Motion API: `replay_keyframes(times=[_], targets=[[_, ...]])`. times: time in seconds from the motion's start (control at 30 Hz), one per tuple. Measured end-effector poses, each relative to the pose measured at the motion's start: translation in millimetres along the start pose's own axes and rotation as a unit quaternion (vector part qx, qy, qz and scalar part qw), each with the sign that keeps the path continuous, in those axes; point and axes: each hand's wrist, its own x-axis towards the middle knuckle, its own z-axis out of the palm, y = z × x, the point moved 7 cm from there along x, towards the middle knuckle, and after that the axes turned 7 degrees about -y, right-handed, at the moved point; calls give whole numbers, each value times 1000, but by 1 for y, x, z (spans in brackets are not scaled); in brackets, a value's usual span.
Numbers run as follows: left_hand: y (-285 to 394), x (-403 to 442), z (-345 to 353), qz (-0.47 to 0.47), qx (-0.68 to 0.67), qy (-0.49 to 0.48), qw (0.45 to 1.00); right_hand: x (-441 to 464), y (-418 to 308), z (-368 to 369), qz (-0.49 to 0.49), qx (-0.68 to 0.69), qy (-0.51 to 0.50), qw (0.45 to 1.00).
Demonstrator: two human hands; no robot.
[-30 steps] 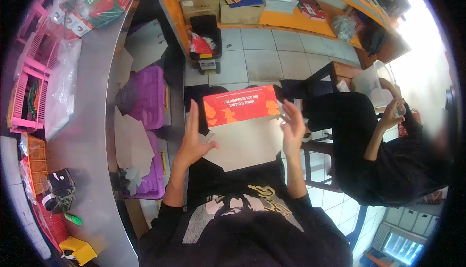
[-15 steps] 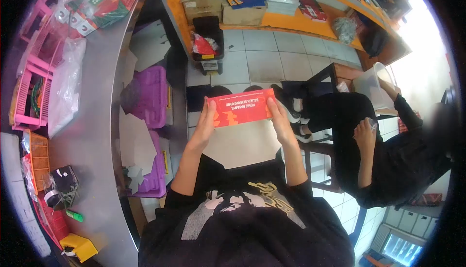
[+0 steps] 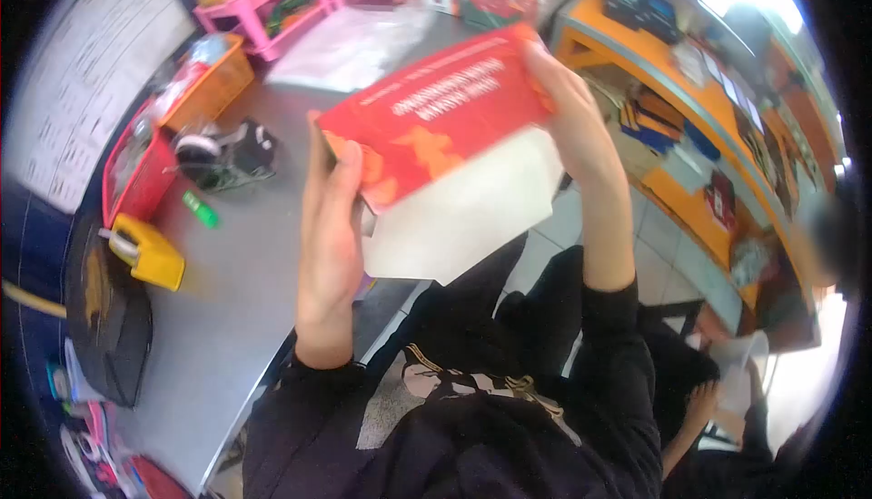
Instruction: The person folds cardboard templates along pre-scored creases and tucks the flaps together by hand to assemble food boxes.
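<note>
Between my two hands is a red printed cardboard box (image 3: 454, 108), tilted, with white lettering and orange figures on the face toward me. A plain pale cardboard flap (image 3: 472, 208) hangs from its near side. My left hand (image 3: 334, 217) grips the box's left end, thumb over the printed face. Its right end is held by my right hand (image 3: 568, 99), whose fingertips are partly hidden behind the cardboard. Box and hands are up in front of the grey metal table (image 3: 227, 317), close to its edge. The lettering is blurred.
On the table are a yellow plastic holder (image 3: 150, 252), a green marker (image 3: 200, 209), a red basket (image 3: 136, 177), an orange basket (image 3: 213, 86) and a black bag (image 3: 107, 308). Pink racks (image 3: 263, 0) stand at the back. An orange shelf (image 3: 672, 199) and another person's hand (image 3: 701, 404) are to the right.
My view has turned left toward the metal table. The box, still in both hands, has come up from above my lap and is tilted, its right end higher.
</note>
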Motion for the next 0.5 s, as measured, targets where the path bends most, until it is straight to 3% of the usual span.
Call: replay_keyframes(times=[0.17,0.2,0.27,0.4,0.5], targets=[[13,-32,-97,-5,21,179,984,84,64,113,113,-51,-198,972],[11,-37,-120,-47,10,201,978,90,73,131,111,-49,-212,970],[2,-44,-148,-90,-6,251,964,95,93,160,195,-41,-226,953],[11,-42,-179,-134,2,267,954,105,85,196,200,27,-274,940],[19,-28,-196,-162,3,246,956,116,81,204,211,40,-255,943]])
